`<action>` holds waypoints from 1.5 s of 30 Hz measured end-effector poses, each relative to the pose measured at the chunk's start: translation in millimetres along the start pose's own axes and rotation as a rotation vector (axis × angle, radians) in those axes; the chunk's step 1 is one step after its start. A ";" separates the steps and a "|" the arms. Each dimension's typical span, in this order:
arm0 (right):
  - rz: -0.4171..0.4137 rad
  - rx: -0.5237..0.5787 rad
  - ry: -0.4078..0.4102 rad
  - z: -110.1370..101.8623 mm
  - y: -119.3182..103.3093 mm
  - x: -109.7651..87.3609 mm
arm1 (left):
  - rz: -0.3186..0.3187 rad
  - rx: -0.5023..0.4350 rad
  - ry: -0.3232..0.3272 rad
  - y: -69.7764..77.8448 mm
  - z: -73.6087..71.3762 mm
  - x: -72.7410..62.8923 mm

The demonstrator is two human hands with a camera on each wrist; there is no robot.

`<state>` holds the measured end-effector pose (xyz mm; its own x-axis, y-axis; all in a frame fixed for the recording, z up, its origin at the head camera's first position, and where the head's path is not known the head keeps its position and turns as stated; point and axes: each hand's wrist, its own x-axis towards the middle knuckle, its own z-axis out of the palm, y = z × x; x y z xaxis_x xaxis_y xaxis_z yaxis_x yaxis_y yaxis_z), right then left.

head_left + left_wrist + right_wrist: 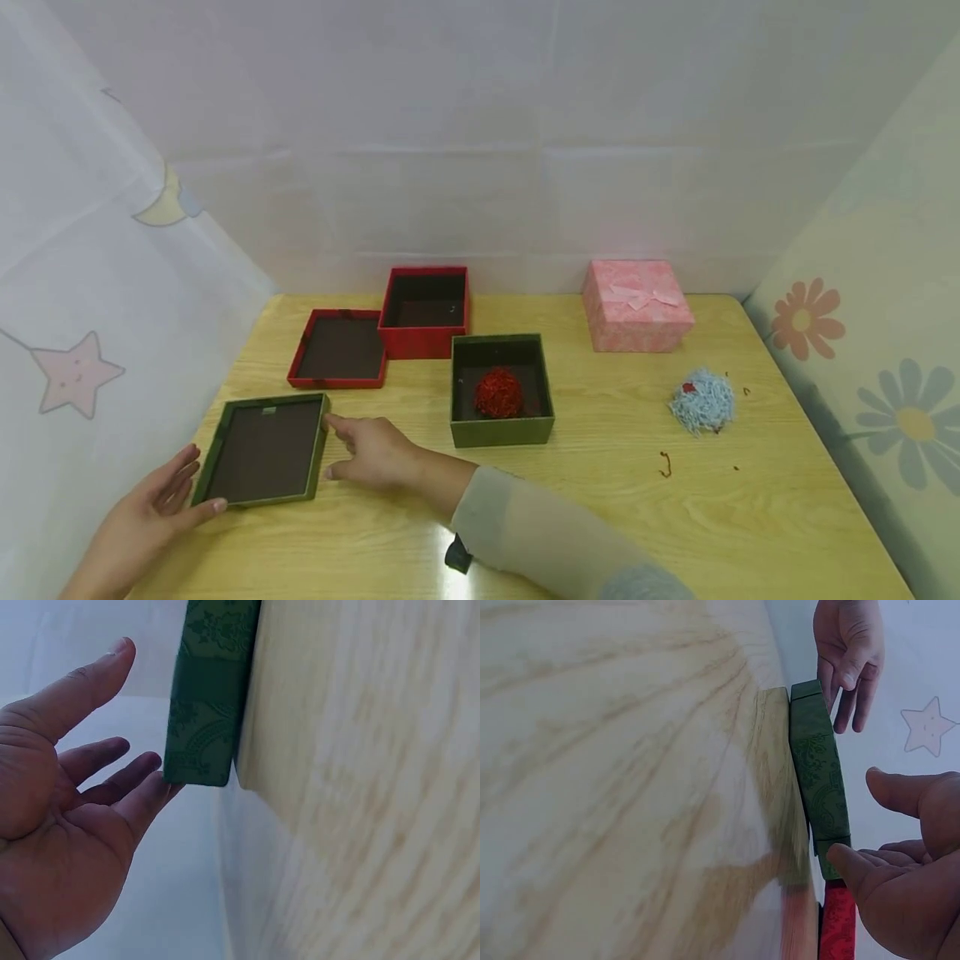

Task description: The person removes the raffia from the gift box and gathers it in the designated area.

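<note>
A green box lid (262,454) lies inside-up at the table's left edge, its dark inner face showing. My left hand (142,517) is beside its left side, fingers extended, thumb near the front left corner. In the left wrist view a finger seems to touch the corner of the patterned green lid (210,697). At the lid's right side my right hand (378,452) touches the edge with its index finger. To the right of that hand stands an open green box (502,432) holding a ball of red shredded paper (498,393).
Behind are an open red box (423,342) and its red lid (337,348), lying inside-up. A closed pink box (641,312) with a bow stands back right. Light blue shredded paper (703,402) lies in front of it, with stray red bits (665,464) on the table.
</note>
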<state>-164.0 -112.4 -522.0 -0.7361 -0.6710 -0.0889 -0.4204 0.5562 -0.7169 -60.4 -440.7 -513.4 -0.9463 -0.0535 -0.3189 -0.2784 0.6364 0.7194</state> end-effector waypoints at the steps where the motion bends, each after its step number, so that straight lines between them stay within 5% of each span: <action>1: 0.003 0.009 -0.001 -1.1 0.2 -0.9 | 0.007 0.011 0.014 1.6 0.5 -0.5; 13: -0.011 0.049 0.023 -12.3 0.8 -12.3 | 0.095 0.034 0.148 27.4 12.8 -7.3; 22: -0.020 0.155 0.033 -24.5 4.4 -23.4 | 0.344 -0.043 0.243 53.4 25.0 -3.2; 45: -0.126 0.281 0.118 -70.2 15.9 -77.9 | 0.619 -0.281 0.052 108.7 75.4 17.5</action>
<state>-150.6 -16.9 -477.9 -0.7511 -0.6551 0.0819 -0.3617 0.3045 -0.8812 -94.8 -314.4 -487.3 -0.9496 0.2148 0.2284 0.2917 0.3382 0.8947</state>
